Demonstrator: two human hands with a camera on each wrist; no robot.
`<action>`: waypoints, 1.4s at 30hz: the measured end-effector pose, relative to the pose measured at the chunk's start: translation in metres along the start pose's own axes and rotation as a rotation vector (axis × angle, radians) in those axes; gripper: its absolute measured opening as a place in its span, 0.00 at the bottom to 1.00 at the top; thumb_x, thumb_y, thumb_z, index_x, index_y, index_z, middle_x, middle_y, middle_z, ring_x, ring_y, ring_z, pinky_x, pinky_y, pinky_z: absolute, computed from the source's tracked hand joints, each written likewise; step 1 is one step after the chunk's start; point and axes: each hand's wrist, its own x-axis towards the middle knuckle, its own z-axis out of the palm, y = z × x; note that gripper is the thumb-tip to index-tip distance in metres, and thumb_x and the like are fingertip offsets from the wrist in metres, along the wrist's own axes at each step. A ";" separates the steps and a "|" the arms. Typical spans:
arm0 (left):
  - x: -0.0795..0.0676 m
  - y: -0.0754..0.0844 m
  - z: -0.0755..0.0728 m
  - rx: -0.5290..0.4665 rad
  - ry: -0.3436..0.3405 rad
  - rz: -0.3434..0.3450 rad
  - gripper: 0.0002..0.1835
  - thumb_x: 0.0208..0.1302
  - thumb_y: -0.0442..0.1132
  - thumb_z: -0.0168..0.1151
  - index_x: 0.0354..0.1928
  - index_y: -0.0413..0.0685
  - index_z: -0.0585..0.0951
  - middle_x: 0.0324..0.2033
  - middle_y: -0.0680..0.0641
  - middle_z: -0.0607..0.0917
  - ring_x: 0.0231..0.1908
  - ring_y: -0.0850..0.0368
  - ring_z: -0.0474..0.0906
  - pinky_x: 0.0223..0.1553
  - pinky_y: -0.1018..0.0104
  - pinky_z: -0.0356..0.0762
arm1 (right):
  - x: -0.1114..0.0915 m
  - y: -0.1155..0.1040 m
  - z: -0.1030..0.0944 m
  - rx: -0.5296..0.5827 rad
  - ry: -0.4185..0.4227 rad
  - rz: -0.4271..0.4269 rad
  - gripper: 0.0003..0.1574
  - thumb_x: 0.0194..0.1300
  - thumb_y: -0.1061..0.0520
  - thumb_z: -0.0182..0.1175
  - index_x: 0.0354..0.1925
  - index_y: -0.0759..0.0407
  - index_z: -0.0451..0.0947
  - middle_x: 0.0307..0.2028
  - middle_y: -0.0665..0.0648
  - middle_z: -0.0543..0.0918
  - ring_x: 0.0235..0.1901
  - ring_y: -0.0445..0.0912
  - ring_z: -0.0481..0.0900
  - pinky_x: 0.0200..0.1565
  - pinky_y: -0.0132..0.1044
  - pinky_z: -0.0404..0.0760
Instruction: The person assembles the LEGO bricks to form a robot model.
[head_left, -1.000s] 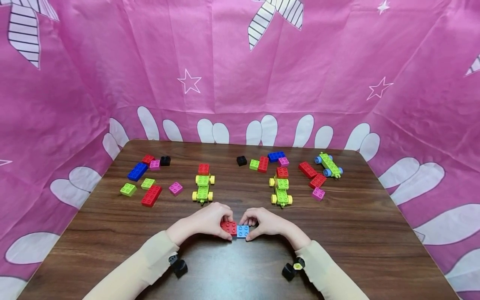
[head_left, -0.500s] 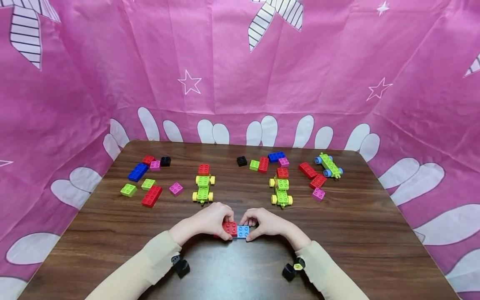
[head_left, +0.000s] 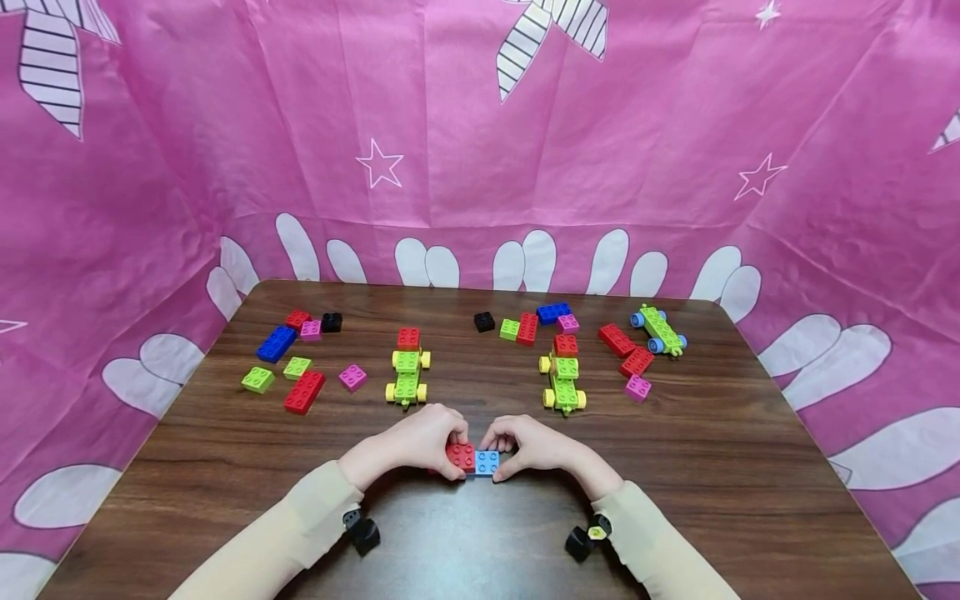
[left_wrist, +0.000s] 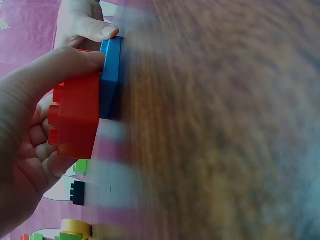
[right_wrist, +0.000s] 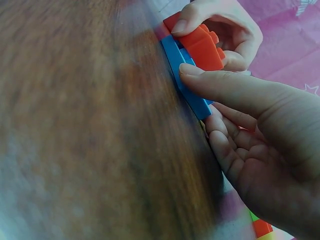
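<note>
Fingers of my left hand (head_left: pixel 426 440) are clamped on a red brick (left_wrist: pixel 80 117), thumb on the near side and the rest curled behind it, while my right hand (head_left: pixel 532 446) pinches a blue brick (right_wrist: pixel 185 85) between thumb and fingertips. Both bricks are right in front of me, low over the near middle of the table (head_left: pixel 210 517), with my hands almost meeting. I'd say I grip from opposite ends so that one brick stays steady against the other, and that I keep them low so the wood can back up any push. My thumbs lie along the sides, probably because that leaves the studs uncovered. Two cars with yellow wheels, one to the left (head_left: pixel 407 382) and one to the right (head_left: pixel 564 393), stand just beyond my hands, perhaps placed there to be within easy reach.

As for looks, the red is glossy and chunky, longer than my grip lets show, studs up. The blue is paler from above, deeper from the side, and sits lower, partly under the red, four of its studs showing. Whether the two are pressed fully home, I can't tell.
</note>
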 end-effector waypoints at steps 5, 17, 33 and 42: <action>-0.001 0.002 0.000 0.011 -0.006 -0.010 0.18 0.38 0.48 0.80 0.21 0.57 0.75 0.21 0.63 0.72 0.21 0.73 0.65 0.21 0.79 0.64 | 0.001 0.000 0.000 -0.002 -0.002 0.002 0.21 0.49 0.53 0.75 0.42 0.54 0.82 0.34 0.45 0.78 0.35 0.34 0.72 0.40 0.27 0.74; 0.002 0.003 -0.002 0.021 -0.017 -0.008 0.17 0.37 0.48 0.80 0.21 0.56 0.77 0.19 0.63 0.72 0.20 0.72 0.66 0.20 0.78 0.63 | 0.001 -0.001 0.000 0.001 -0.002 -0.001 0.21 0.49 0.53 0.75 0.42 0.54 0.82 0.35 0.45 0.79 0.35 0.34 0.72 0.40 0.27 0.74; 0.004 -0.001 -0.001 -0.032 -0.048 -0.044 0.17 0.38 0.46 0.80 0.22 0.54 0.77 0.20 0.61 0.75 0.21 0.70 0.67 0.22 0.76 0.66 | 0.001 0.001 0.000 -0.003 -0.002 -0.008 0.20 0.49 0.53 0.75 0.42 0.54 0.82 0.35 0.45 0.78 0.34 0.34 0.72 0.39 0.27 0.74; 0.005 0.004 -0.002 -0.026 -0.071 -0.087 0.18 0.38 0.47 0.81 0.22 0.55 0.77 0.19 0.61 0.75 0.20 0.70 0.67 0.21 0.75 0.66 | 0.000 0.001 0.001 0.005 -0.006 -0.002 0.20 0.50 0.52 0.75 0.42 0.53 0.82 0.35 0.46 0.78 0.35 0.35 0.72 0.40 0.27 0.74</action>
